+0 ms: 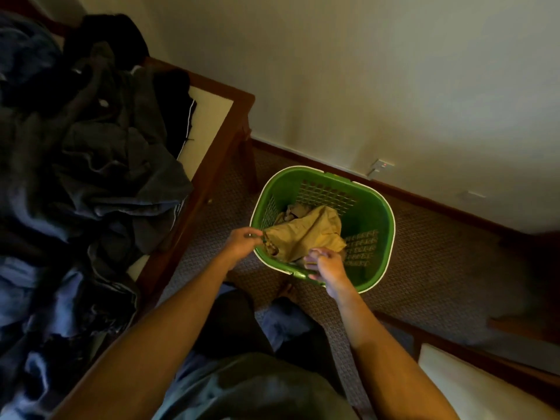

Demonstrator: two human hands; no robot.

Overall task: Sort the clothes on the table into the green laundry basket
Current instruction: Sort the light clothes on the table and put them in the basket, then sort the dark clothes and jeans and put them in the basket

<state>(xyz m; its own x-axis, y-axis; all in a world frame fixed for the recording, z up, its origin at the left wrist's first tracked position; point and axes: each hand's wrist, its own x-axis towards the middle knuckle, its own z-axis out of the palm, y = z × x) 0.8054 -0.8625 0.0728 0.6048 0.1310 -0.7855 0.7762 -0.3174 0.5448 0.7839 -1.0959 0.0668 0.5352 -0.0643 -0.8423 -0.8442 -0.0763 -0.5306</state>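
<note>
You see: green laundry basket (pixel 375 213), glossy perforated plastic; tan garment (pixel 306 230), matt creased cloth; bench (pixel 230 128), polished dark wood; carpet (pixel 439 268), rough patterned weave.

You find no readable text, label, brand or number anywhere in this view. The green laundry basket (pixel 375 204) and the yellow garment (pixel 306 230) in it carry no legible marking.

green basket (pixel 375 207) — mustard-yellow garment (pixel 306 231), dark blue-grey clothes (pixel 100 165) — brown patterned carpet (pixel 439 268).
</note>
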